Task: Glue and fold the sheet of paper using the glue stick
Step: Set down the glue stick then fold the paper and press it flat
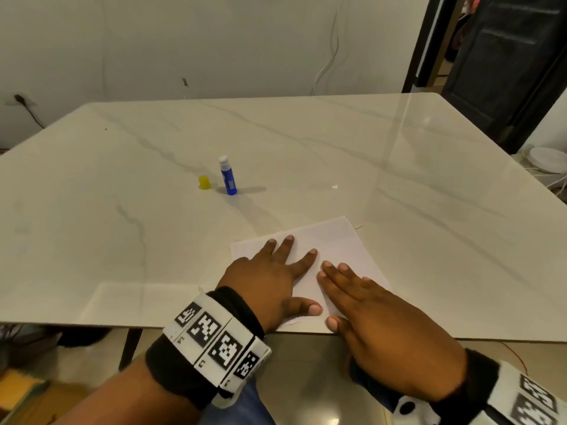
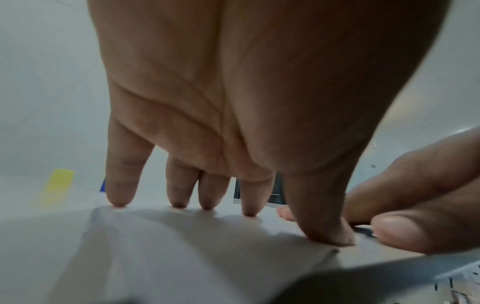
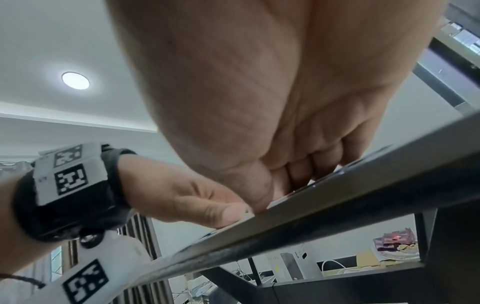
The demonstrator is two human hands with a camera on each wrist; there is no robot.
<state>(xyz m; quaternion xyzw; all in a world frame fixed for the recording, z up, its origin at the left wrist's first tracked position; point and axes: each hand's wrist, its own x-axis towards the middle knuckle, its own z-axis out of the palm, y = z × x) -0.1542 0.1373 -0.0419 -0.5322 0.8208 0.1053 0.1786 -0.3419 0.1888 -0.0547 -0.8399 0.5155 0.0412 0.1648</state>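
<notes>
A white sheet of paper (image 1: 337,243) lies folded at the near edge of the marble table (image 1: 306,148). My left hand (image 1: 276,271) presses flat on the paper's left half, fingers spread and straight. My right hand (image 1: 362,299) lies flat on the paper's right half, fingers together, its thumb at the table edge. The left wrist view shows the left fingertips (image 2: 179,202) standing on the paper (image 2: 182,246). A blue glue stick (image 1: 227,176) stands upright and uncapped farther back on the left, with its yellow cap (image 1: 204,182) beside it.
The table's near edge (image 1: 153,326) runs just under my wrists. A dark door (image 1: 506,56) stands at the back right. A white round object (image 1: 547,159) sits low beyond the table's right side. A tiny white scrap (image 1: 335,187) lies mid-table.
</notes>
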